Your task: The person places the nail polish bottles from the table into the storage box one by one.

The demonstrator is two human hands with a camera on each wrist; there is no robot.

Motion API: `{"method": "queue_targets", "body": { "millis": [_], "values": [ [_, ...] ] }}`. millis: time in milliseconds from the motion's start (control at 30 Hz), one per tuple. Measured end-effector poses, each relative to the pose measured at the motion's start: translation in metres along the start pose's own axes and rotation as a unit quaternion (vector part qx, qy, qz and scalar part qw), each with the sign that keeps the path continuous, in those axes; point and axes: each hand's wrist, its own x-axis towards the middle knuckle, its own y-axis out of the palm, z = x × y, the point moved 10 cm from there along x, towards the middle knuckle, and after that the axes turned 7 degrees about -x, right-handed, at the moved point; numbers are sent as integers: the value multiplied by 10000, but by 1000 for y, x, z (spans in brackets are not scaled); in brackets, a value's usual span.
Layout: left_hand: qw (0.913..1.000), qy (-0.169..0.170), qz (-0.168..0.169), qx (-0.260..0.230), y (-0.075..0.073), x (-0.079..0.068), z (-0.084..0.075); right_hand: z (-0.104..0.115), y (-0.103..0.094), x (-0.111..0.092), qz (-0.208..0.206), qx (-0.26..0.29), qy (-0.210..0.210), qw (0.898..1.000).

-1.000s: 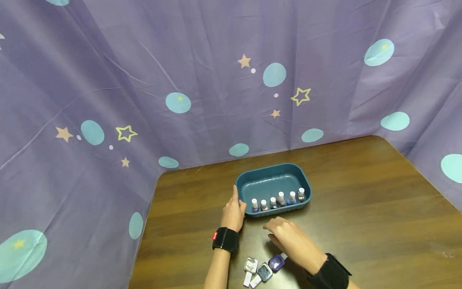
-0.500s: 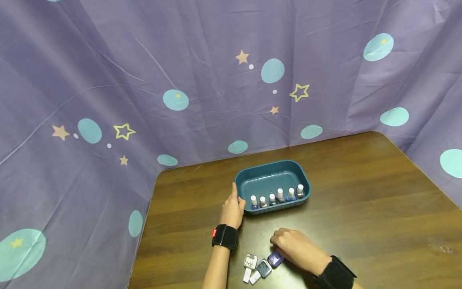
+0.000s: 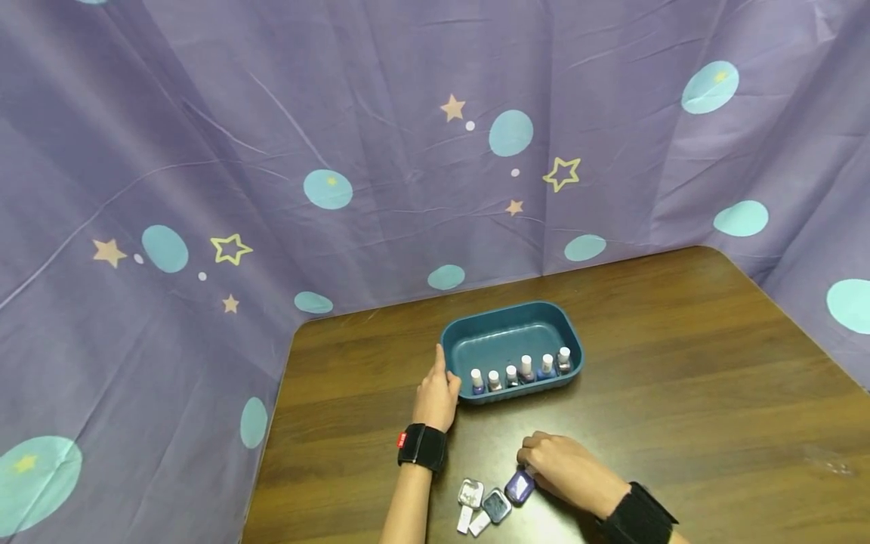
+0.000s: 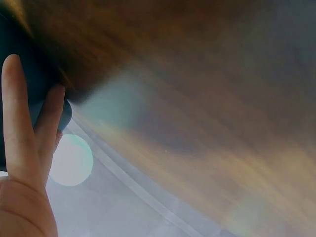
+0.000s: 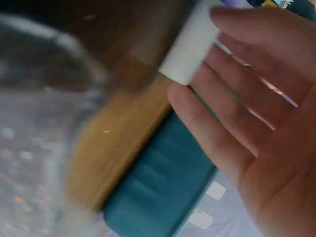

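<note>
In the head view my right hand [image 3: 566, 469] is at the near side of the table, over a purple nail polish bottle [image 3: 519, 487]. The right wrist view has its thumb and fingers pinching the bottle's white cap [image 5: 191, 47]. My left hand [image 3: 436, 394] rests against the left end of a teal tray [image 3: 513, 311], its index finger pointing along the wall. Straight fingers [image 4: 16, 113] lie on the tray's side in the left wrist view. Beside the purple bottle lie a silvery-white nail polish [image 3: 470, 493] and a dark grey nail polish [image 3: 496, 505], white caps toward me.
Several nail polish bottles [image 3: 526, 369] with white caps stand in a row along the tray's near wall. The brown wooden table [image 3: 680, 363] stretches to the right. A purple curtain [image 3: 381, 151] with stars and dots hangs behind and at the sides.
My right hand has drawn back from near the tray, toward me and to the right, and taken hold of the purple nail polish's cap. My left hand stays at the tray.
</note>
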Motion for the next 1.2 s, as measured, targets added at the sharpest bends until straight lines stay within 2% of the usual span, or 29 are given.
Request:
{"method": "queue_targets", "body": {
  "millis": [300,667,933,1200],
  "values": [
    [10000,16,34,-33,5,0,0,-2,5,-2,-6,-106,-81,9999],
    [9998,213,-27,-42,8,-2,-1,-15,7,-11,57,221,-88,9997],
    [9993,329,-173,-3,2,-1,-1,-29,-12,-13,-191,531,-114,9983],
    [9997,207,-88,66,1,1,-1,-54,-35,-11,-237,826,238,9960]
  ]
}}
